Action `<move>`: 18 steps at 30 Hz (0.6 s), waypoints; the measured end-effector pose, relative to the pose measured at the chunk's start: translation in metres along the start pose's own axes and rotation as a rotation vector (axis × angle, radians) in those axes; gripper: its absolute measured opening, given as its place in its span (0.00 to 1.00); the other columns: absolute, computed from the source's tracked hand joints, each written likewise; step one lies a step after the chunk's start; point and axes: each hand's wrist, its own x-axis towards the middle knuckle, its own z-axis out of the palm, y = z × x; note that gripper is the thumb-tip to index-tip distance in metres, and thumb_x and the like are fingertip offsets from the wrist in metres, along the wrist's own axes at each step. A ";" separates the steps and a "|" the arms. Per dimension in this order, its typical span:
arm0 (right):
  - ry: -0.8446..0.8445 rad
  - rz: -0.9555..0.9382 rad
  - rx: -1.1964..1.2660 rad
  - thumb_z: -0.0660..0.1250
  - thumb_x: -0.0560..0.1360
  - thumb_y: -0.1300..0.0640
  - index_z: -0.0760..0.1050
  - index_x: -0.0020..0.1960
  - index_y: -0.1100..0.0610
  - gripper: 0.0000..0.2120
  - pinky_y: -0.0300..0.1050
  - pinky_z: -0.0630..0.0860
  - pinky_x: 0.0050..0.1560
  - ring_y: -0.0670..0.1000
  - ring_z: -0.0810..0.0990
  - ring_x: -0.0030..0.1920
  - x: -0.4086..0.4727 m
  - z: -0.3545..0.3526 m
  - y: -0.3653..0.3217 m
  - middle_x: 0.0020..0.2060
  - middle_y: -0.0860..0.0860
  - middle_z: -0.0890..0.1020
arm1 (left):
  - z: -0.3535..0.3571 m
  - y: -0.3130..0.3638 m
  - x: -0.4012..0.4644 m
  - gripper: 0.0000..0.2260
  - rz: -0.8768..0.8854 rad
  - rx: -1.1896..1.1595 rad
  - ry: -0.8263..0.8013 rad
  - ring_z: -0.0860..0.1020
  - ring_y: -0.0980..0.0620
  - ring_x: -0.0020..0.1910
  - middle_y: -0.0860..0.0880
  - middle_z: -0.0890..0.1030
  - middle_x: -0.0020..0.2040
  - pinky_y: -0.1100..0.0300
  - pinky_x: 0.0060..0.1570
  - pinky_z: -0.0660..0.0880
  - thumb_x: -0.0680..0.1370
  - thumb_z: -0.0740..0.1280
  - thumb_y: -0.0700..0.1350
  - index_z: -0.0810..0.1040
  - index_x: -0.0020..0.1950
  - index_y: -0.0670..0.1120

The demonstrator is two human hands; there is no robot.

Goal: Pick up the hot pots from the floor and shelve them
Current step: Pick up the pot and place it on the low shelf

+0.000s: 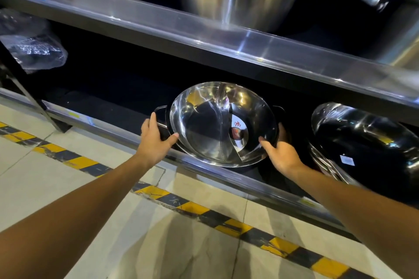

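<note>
A shiny steel hot pot (210, 129) with a curved divider, black side handles and a paper label inside tilts toward me over the front lip of the bottom shelf (199, 165). My left hand (154, 138) grips its left rim, thumb on the inner edge and fingers behind by the left handle. My right hand (280, 149) grips the right rim the same way, below the right handle. Both arms reach forward from the bottom of the view.
A stack of similar steel pots (362, 138) leans on the same shelf to the right. The upper shelf (226, 38) holds large steel stockpots. A plastic-wrapped item (29, 50) sits at left. Yellow-black hazard tape (192, 208) runs along the tiled floor.
</note>
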 end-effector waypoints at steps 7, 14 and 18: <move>-0.051 -0.505 -0.607 0.45 0.80 0.33 0.44 0.81 0.42 0.33 0.53 0.45 0.79 0.55 0.48 0.80 -0.047 0.013 0.030 0.81 0.48 0.50 | -0.006 -0.038 -0.045 0.32 0.679 0.767 -0.183 0.37 0.53 0.80 0.52 0.41 0.83 0.47 0.78 0.46 0.81 0.48 0.65 0.44 0.82 0.55; -0.087 -0.451 -0.749 0.35 0.75 0.27 0.43 0.80 0.40 0.37 0.58 0.42 0.78 0.52 0.39 0.80 -0.033 0.005 0.033 0.81 0.46 0.46 | 0.007 -0.028 -0.034 0.36 0.561 0.692 -0.322 0.28 0.60 0.76 0.59 0.29 0.79 0.53 0.76 0.48 0.80 0.53 0.65 0.37 0.80 0.58; -0.074 -0.355 -0.741 0.32 0.72 0.24 0.47 0.80 0.40 0.41 0.57 0.44 0.77 0.53 0.43 0.81 -0.018 -0.001 0.031 0.81 0.47 0.49 | 0.019 -0.014 -0.027 0.38 0.507 0.612 -0.414 0.26 0.63 0.75 0.63 0.26 0.76 0.58 0.72 0.55 0.79 0.58 0.64 0.38 0.80 0.59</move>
